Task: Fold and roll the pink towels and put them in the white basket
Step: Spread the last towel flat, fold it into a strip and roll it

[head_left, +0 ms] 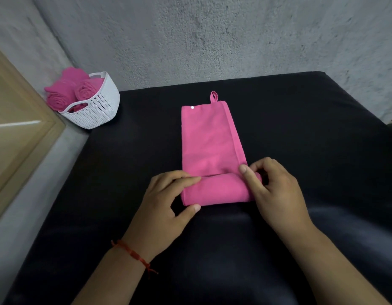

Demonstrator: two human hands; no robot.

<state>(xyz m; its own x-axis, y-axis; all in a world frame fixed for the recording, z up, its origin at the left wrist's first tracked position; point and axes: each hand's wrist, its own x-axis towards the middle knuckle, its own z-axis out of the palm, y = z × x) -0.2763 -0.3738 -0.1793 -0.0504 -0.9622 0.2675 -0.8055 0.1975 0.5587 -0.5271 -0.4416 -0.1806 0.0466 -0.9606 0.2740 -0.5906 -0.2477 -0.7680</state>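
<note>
Between the hands [217,194], the pink towel [209,139] lies half-rolled, gripped at both ends.

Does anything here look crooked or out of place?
Only the white perforated plastic basket at the far left corner of the black padded surface: it looks tilted toward the wall, and rolled pink towels bulge over its rim. The folded pink towel gripped by the left hand and right hand lies straight.
</note>
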